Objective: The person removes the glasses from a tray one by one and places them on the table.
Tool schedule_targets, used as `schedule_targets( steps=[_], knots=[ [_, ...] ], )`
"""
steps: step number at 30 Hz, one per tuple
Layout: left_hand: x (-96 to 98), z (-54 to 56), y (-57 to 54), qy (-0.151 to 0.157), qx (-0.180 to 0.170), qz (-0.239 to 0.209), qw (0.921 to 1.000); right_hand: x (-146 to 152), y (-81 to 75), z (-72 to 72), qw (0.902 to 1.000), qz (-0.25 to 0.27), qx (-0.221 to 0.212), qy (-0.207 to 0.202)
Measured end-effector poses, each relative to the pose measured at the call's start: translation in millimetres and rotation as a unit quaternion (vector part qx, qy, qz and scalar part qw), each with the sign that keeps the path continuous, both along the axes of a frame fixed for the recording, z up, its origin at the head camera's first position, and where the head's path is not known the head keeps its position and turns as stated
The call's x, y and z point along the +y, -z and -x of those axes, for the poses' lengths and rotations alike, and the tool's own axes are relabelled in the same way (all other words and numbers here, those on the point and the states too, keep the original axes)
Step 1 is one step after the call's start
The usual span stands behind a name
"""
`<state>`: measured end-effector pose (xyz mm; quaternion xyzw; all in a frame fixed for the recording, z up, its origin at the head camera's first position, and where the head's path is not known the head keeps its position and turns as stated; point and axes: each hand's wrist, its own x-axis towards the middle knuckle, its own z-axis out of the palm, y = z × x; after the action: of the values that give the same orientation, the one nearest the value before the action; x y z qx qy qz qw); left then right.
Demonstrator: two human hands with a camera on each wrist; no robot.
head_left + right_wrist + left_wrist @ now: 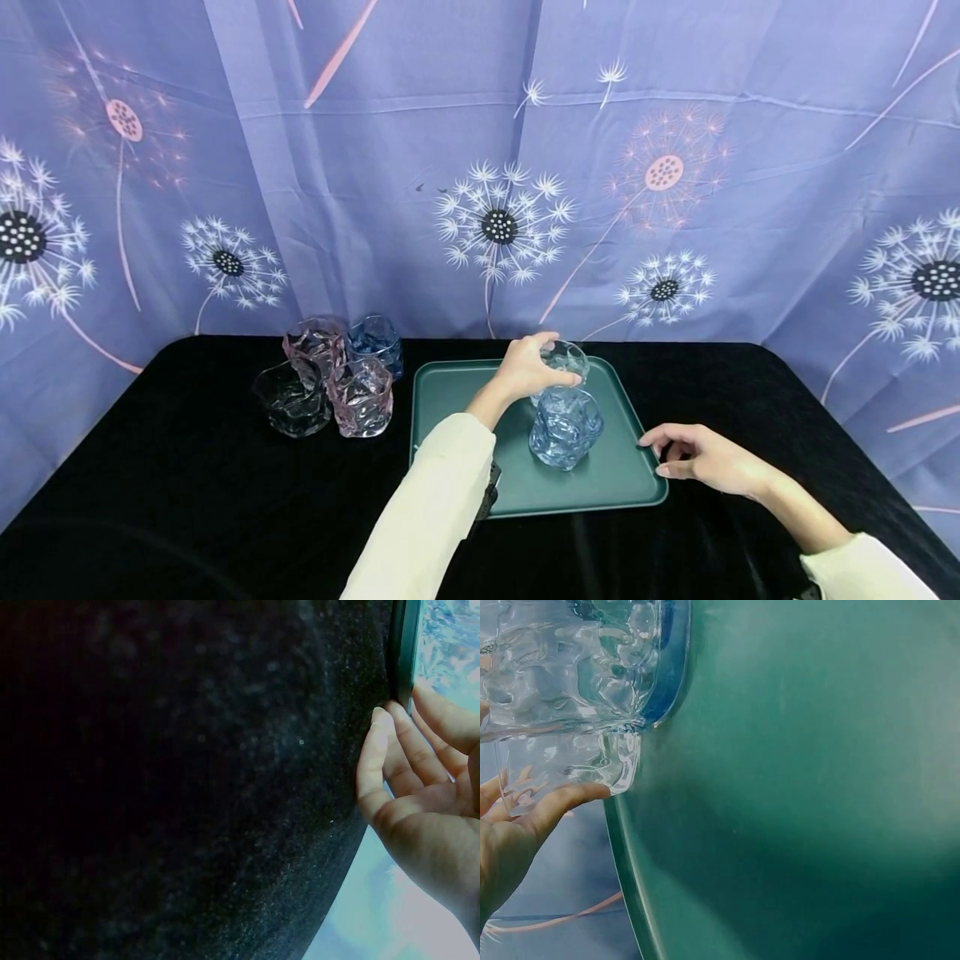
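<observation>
Green tray (465, 392): lies flat on the black-covered desk (187, 508), right of a cluster of four glasses. Clear glass (567, 360): at the far right part of the tray; contact between its base and the tray cannot be confirmed. Left hand (525, 367): grip holds the clear glass, thumb on the near side, fingers on the far side. Blue glass (566, 429): stands on the tray, just in front of the clear glass. Right hand (697, 454): fingertips at the tray's right rim near the front corner; grip partly spread, fingers relaxed. Cluster: rear pink glass (313, 340), dark blue glass (377, 342), front pink glass (362, 398), grey glass (292, 406).
</observation>
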<state>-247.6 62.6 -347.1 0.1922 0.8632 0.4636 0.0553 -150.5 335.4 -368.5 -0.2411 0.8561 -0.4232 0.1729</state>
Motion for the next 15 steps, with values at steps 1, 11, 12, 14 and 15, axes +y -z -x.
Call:
schedule_targets(
  steps=[1,11,12,14,15],
  knots=[
    [-0.8,-0.4,-0.2,-0.001,0.001,-0.002,1.0,0,-0.1,0.0,1.0,-0.001,0.0,0.0],
    [-9.6,0.1,-1.1,-0.004,0.018,0.008,0.9998,-1,-0.5,-0.2,1.0,-0.004,-0.007,0.003],
    [-10.8,0.3,-1.3,-0.003,0.019,0.009,0.9998,-1,-0.5,-0.2,1.0,-0.005,-0.006,0.003],
    [-13.6,0.2,-2.0,-0.003,0.018,0.01,0.9998,0,-0.4,-0.1,1.0,-0.006,-0.004,0.003],
    [-14.9,0.1,-2.4,-0.003,0.017,0.008,0.9998,0,-0.4,-0.1,1.0,-0.006,-0.003,0.002]
  ],
)
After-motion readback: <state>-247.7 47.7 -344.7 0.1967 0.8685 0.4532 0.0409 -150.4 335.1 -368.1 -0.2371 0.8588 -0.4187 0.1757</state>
